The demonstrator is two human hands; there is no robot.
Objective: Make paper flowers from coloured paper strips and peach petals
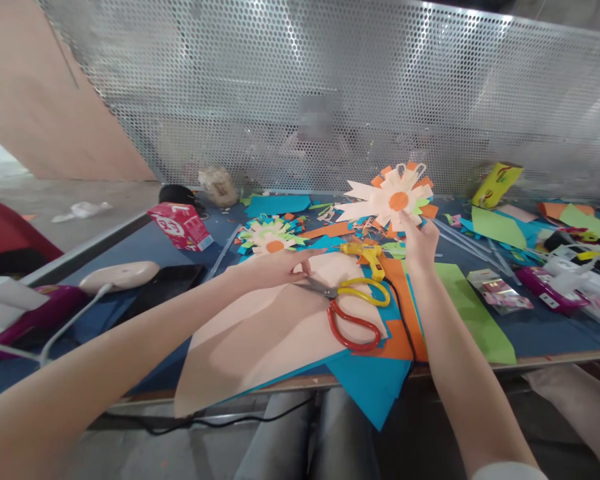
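My right hand (420, 241) is closed on a paper flower (386, 208), raised above the table. The flower has pale petals, an orange round centre, and orange and green strips around its edge. My left hand (275, 268) hovers over pale paper sheets (250, 333) with its index finger stretched out and nothing visible in it. Near those fingertips point the blades of scissors (357, 293) with one yellow and one red handle. Just beyond the scissors is a yellow glue gun (367, 255). A second paper flower (273, 237), partly hidden by my left hand, lies behind it.
A perforated metal panel (260, 80) closes off the table's far side. On the left are a pink box (180, 227), a white corded device (120, 275) and a dark phone (160, 290). To the right, green paper (473, 310) and a purple tool (550, 290) lie among scraps.
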